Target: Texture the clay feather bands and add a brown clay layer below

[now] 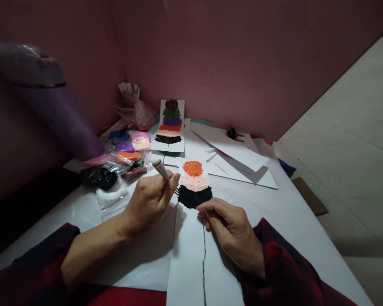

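My left hand [153,195] is closed around a fork [160,169] with a pale patterned handle. Its tines point down at the left edge of a black clay band [194,196]. Above that band lie a ridged peach clay band [194,182] and a round orange clay piece [192,168], all on a white paper sheet [187,263]. With thumb and fingers pinched together, my right hand [228,233] touches the lower right edge of the black clay. What those fingertips hold, if anything, is hidden. From there a thin, dark twisted strand [204,259] runs down the sheet.
Bagged clay lumps, including orange [128,157] and black [98,176], crowd the table's left side. A card with stacked colour bands [169,127] leans at the back. Keys [234,134] and folded white paper [242,148] lie back right. A purple wrapped roll [60,102] stands left.
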### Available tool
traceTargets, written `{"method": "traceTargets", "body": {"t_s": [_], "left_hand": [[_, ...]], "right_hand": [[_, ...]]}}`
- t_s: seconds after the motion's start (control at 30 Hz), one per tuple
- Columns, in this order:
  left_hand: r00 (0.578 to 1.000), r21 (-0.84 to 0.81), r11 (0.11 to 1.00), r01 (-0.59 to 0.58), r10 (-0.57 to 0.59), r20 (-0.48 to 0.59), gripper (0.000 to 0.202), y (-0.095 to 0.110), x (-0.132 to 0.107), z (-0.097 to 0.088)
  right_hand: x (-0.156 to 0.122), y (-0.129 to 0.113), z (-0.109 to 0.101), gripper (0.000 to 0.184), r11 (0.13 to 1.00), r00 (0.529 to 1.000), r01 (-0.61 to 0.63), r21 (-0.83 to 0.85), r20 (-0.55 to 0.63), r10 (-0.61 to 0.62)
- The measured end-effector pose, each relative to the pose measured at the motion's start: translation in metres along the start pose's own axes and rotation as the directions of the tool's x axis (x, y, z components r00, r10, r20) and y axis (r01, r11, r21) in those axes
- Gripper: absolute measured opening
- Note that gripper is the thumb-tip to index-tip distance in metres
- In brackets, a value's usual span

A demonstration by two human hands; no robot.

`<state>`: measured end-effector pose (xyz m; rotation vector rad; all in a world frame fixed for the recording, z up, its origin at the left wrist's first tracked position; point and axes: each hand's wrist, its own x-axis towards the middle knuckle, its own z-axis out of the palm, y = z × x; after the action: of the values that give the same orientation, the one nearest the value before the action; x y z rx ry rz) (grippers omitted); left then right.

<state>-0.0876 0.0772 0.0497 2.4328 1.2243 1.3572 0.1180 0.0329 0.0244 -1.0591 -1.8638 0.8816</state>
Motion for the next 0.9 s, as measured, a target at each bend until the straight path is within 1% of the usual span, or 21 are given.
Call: {"method": "traceTargets", "body": {"t_s": [0.2,0.43,0.7,0.9], "left_hand": [[0.998,-0.034,0.999,0.031,-0.029,0.059,0.034,0.002,-0.001,0.0006],[0.996,-0.092,0.995,0.039,-0.032,0.078,0.034,0.0044,-0.0021,0.0014],[0.993,-0.101,0.992,0.071,-0.061,0.1,0.034,0.0056,-0.0031,0.0024],[0.995,-0.104,0.993,0.048,-0.038,0.096,0.033,0.003,-0.0029,0.0047]], "right_hand": [[0.0005,-0.0002,0.0002,0.022,1.0,1.0,-0.002,-0.001,-0.002,0.002],[0.0011,-0.0002,0.0006,0.022,1.0,1.0,-0.007,0.003,0.003,0.007],[0.001,0.0002,0.0006,0.022,1.0,1.0,0.0,-0.005,-0.001,0.0],[0.0009,-0.002,0.0001,0.022,1.0,1.0,-0.002,-0.012,0.006,0.002]]}}
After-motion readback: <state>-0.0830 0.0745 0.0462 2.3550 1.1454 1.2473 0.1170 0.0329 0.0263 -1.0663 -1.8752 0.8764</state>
